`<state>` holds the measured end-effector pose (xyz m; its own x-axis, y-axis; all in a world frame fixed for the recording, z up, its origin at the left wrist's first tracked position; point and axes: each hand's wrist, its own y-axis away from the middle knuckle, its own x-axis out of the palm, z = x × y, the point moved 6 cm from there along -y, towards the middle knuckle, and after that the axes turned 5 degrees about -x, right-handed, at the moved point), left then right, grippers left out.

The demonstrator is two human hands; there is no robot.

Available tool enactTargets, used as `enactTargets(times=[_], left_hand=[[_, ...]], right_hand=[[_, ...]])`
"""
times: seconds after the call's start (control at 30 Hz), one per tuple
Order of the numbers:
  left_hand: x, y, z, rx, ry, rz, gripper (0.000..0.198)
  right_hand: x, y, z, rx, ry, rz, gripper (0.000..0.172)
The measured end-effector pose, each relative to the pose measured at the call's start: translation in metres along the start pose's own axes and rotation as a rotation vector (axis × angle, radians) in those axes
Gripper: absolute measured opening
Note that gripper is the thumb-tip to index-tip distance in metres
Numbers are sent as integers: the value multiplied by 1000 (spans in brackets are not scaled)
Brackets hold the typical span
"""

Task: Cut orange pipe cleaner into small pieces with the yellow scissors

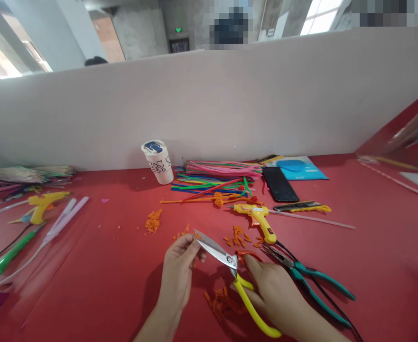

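My left hand (180,259) is closed in a pinch on a small orange piece (198,235), of which only a bit shows at the fingertips. In my right hand (274,287) are scissors (216,249) with one orange and one yellow handle, their blades reaching to my left fingertips. Short orange strips (225,301) lie on the red table below the scissors. Beyond my hands sit a heap of orange clippings (153,221), a smaller scatter of them (182,232), and several short orange pieces (237,236).
A yellow glue gun (255,216) and green-handled pliers (301,270) lie at right, near a phone (280,184) and utility knife (303,206). Colourful pipe cleaners (219,178) and a white cup (158,161) stand before the partition (201,104). Another glue gun (43,204) is at left.
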<state>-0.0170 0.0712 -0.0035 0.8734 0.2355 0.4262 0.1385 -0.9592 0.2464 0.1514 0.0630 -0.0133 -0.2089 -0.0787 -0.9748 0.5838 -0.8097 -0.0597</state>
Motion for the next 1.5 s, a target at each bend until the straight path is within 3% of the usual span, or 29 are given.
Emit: enactTargets(times=[1.2, 1.33, 1.5], left_hand=[[0, -4, 6, -70, 54, -9, 7], [3, -3, 8, -98, 60, 24, 8], [22, 8, 25, -303, 53, 217, 11]], right_hand=[[3, 1, -3, 25, 30, 23, 23], [3, -1, -6, 104, -197, 24, 21], [-13, -8, -3, 257, -867, -104, 24]])
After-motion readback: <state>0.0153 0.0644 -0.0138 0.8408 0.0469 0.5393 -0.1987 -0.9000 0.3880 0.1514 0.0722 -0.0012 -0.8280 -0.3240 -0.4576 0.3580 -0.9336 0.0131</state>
